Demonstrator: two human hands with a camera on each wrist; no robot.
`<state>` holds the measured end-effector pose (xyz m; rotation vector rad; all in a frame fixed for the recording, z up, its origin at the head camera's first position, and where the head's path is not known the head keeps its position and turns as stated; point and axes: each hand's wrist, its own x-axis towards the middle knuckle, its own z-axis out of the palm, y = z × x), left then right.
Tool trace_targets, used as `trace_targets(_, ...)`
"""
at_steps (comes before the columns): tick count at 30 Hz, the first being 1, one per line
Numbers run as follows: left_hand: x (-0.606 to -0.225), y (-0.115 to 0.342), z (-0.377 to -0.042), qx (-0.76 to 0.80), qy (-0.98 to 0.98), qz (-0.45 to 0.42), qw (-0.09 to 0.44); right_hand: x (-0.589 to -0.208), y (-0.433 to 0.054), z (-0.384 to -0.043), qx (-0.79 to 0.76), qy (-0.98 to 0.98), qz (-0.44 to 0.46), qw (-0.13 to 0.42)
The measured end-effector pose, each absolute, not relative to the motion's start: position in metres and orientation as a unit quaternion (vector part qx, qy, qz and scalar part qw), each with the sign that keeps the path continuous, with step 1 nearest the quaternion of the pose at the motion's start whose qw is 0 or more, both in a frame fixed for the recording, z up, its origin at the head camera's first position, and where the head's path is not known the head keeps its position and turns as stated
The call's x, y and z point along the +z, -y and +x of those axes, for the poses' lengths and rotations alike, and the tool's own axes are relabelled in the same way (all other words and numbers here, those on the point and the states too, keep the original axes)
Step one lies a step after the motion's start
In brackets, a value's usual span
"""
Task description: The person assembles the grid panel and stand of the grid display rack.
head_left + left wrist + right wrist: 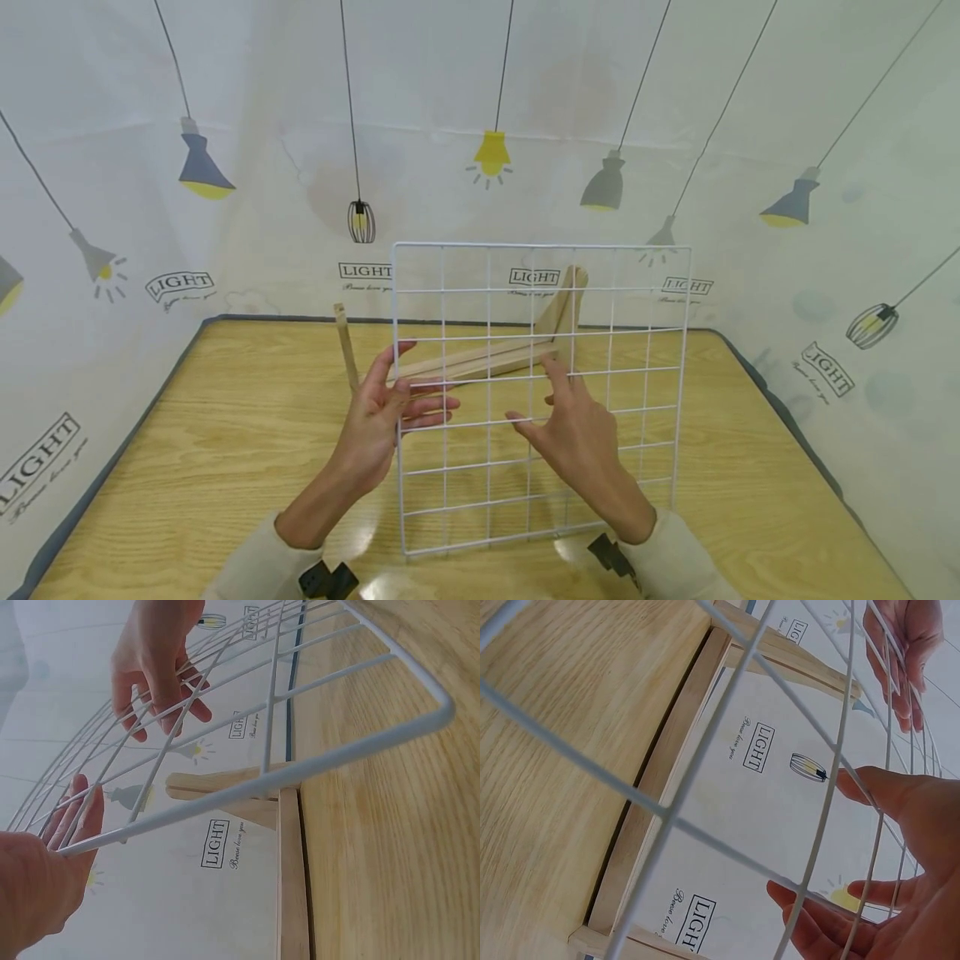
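Observation:
A white wire grid panel [488,422] stands upright over the table in the head view. My left hand [369,421] holds it by the left edge, thumb on the near side and fingers reaching through to the far side. In front of the wires is my right hand [583,435], its thumb and fingers spread apart. Seen from the right wrist, the right fingers [821,930] lie right at the wires without curling round any. Behind the panel lies a wooden frame [487,360] with a long rail and upturned ends, partly covered by the grid and hands.
The wood-grain table [765,467] extends to both sides. A white cloth backdrop [435,100] printed with lamps and the word LIGHT encloses its back and sides. Both sleeves carry a black wrist device [327,579].

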<state>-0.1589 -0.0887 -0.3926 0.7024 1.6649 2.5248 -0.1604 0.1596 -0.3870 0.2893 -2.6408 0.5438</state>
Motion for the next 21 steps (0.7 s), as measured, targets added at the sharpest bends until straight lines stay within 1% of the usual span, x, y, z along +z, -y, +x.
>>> trace_targets(9, -0.389, 0.0905, -0.1589, 0.802, -0.548, 0.237, 0.009, -0.3885, -0.1605, -0.1632, 0.197, 0.942, 0.121, 0.245)
trace_targets(21, -0.3867, 0.0943, -0.161, 0.797, -0.551, 0.246, 0.01, -0.3877, -0.1601, -0.1642, 0.193, 0.934, 0.127, 0.273)
